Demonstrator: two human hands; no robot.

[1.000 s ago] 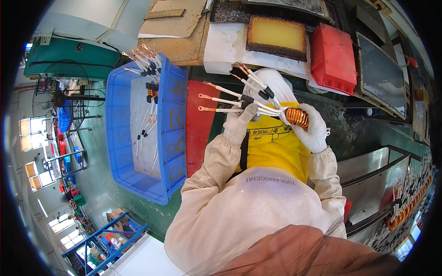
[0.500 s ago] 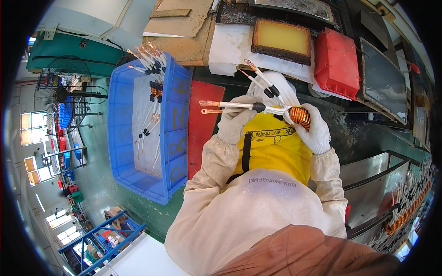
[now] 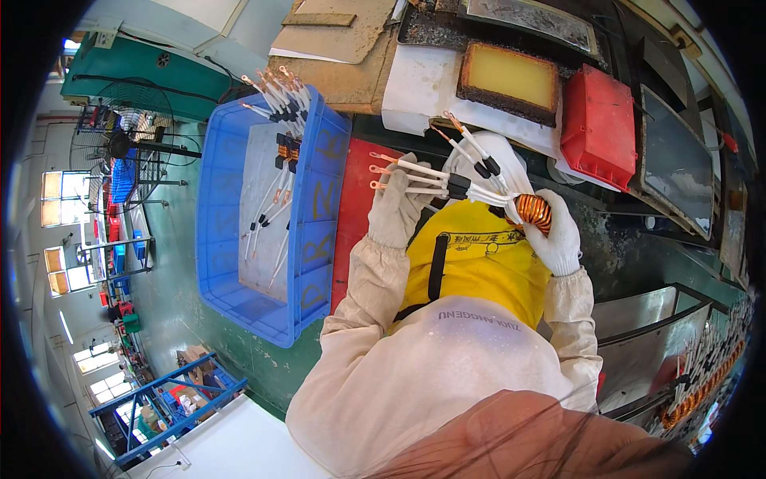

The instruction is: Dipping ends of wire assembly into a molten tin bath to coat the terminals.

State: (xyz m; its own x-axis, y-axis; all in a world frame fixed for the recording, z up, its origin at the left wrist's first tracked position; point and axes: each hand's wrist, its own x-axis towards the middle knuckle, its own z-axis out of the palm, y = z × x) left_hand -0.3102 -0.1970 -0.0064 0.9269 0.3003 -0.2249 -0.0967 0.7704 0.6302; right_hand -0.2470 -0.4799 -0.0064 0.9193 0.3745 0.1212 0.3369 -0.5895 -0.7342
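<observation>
My gloved right hand (image 3: 561, 239) is closed around a ring-shaped coil (image 3: 533, 211) wound with copper wire. White-sleeved leads (image 3: 423, 188) run left from the coil, with black sleeves (image 3: 459, 187) partway along and copper lugs (image 3: 381, 170) at their ends. Near those lugs, my gloved left hand (image 3: 392, 211) has its fingers around the leads, which partly cover them. Two more leads (image 3: 471, 150) from the coil point up and away, also tipped with copper lugs. All of this is held above the yellow apron (image 3: 495, 267) on my lap.
At left stands a blue plastic bin (image 3: 319, 231) with several similar coils and leads (image 3: 279, 100). The far bench carries a tray of yellowish material (image 3: 511, 76) and a red container (image 3: 598, 128). More coils with leads (image 3: 702, 391) line the right edge, beside a metal frame (image 3: 650, 327).
My left hand has slid left along the leads, from the black sleeve toward the lugs. Another lug now shows beside the others. My right hand keeps hold of the coil.
</observation>
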